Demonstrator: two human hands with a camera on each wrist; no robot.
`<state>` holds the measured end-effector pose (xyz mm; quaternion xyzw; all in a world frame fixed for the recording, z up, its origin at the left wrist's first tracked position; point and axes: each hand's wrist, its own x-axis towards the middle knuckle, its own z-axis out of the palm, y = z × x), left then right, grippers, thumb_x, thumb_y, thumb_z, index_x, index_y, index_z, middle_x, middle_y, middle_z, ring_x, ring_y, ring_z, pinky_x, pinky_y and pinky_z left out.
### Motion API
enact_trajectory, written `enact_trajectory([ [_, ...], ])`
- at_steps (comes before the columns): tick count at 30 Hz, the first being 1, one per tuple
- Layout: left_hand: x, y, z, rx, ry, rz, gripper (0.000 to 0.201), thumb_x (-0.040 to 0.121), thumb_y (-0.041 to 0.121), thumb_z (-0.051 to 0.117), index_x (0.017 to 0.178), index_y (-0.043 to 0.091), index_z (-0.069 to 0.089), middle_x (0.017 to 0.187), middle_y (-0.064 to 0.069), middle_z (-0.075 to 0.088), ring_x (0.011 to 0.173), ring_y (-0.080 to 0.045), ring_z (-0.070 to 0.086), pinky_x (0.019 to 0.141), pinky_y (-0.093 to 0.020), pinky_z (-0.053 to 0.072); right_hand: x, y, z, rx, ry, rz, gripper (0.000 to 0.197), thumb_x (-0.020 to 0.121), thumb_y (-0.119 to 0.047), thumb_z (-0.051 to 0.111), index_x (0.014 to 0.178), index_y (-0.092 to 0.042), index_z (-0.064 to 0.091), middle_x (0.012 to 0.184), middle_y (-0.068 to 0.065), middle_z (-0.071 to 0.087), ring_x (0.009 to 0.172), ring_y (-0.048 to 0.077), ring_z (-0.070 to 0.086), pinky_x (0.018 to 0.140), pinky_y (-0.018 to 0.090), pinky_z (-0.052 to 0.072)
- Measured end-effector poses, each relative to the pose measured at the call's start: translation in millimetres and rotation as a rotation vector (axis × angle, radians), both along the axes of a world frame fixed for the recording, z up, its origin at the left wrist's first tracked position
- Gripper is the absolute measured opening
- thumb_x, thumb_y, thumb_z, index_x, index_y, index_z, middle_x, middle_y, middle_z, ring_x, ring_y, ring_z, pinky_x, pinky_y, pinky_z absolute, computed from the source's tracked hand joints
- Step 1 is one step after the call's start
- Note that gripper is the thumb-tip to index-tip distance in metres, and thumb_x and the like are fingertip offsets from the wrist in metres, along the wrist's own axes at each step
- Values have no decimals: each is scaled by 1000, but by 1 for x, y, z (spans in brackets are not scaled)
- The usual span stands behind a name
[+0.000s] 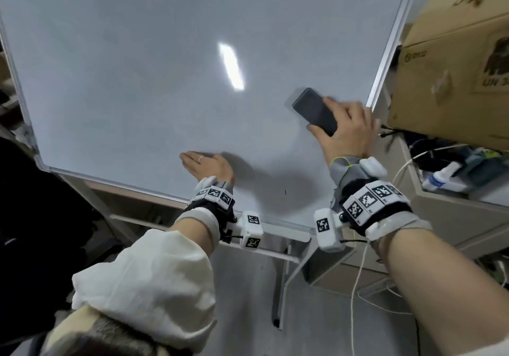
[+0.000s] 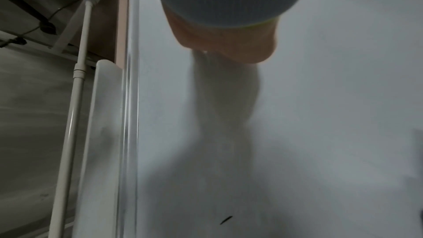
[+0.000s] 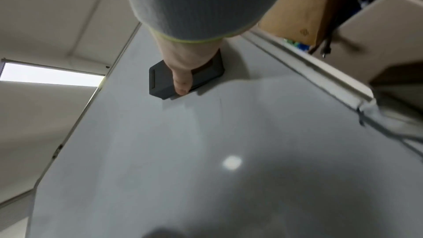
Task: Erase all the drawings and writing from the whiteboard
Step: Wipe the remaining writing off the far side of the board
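Note:
A large whiteboard (image 1: 137, 80) fills the head view, its surface almost blank. One short black mark (image 1: 285, 192) shows near the bottom edge, and the same mark (image 2: 226, 220) appears in the left wrist view. My right hand (image 1: 347, 132) grips a dark rectangular eraser (image 1: 314, 109) and presses it flat on the board close to the right frame. In the right wrist view my thumb lies along the eraser (image 3: 160, 80). My left hand (image 1: 209, 164) rests flat on the board low in the middle, fingers straight, a ring on one finger.
A cardboard box (image 1: 454, 61) sits on a shelf just right of the board's frame (image 1: 385, 53). Cables and a white bottle (image 1: 440, 176) lie below it. The board's tray (image 1: 286, 231) runs along the bottom edge, above the stand legs and grey floor.

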<state>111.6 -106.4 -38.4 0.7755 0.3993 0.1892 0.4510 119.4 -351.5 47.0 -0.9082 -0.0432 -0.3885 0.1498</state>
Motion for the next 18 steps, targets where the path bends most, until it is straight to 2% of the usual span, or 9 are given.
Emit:
enact_trajectory([
  [3, 3, -4, -5, -17, -29, 1, 70, 99, 18, 41, 156, -5, 6, 167, -16, 2, 154, -28, 3, 124, -32, 0, 1, -1, -6, 5, -35, -14, 62, 66, -60, 70, 122, -33, 64, 99, 1, 61, 91, 29, 54, 76, 38, 36],
  [6, -1, -1, -24, 13, -36, -4, 70, 101, 24, 37, 157, -1, 5, 168, -10, -1, 155, -22, 1, 122, -27, -1, -8, 8, -39, -30, -5, 50, 61, 67, -60, 70, 121, -32, 64, 98, 2, 60, 89, 29, 53, 76, 39, 39],
  [9, -8, -1, -40, 35, -92, -57, 70, 100, 23, 36, 157, -1, 5, 168, -10, -1, 155, -21, 0, 124, -27, 1, -22, 12, -69, -140, -6, 109, 60, 67, -60, 71, 119, -32, 65, 96, 0, 61, 88, 28, 52, 74, 39, 37],
  [11, -11, -5, -50, 29, -143, -83, 71, 99, 21, 37, 157, -3, 4, 167, -12, -3, 155, -22, -2, 124, -26, -1, -32, 14, -85, -177, 31, 158, 60, 66, -60, 72, 118, -31, 66, 97, -1, 62, 89, 27, 52, 76, 39, 35],
  [15, -14, -8, -54, -7, -202, -75, 72, 98, 19, 41, 158, 0, 6, 167, -10, -2, 155, -21, 2, 120, -18, -2, -55, 21, -118, -248, 168, 236, 60, 67, -61, 74, 119, -31, 66, 103, 0, 63, 92, 26, 55, 76, 38, 34],
  [18, -21, -2, -51, -65, -289, -68, 71, 96, 15, 47, 157, 1, 13, 166, -11, 8, 154, -22, 10, 124, -26, 7, -70, 25, -137, -242, 221, 239, 60, 64, -60, 76, 117, -32, 67, 101, -1, 64, 92, 26, 55, 75, 38, 31],
])
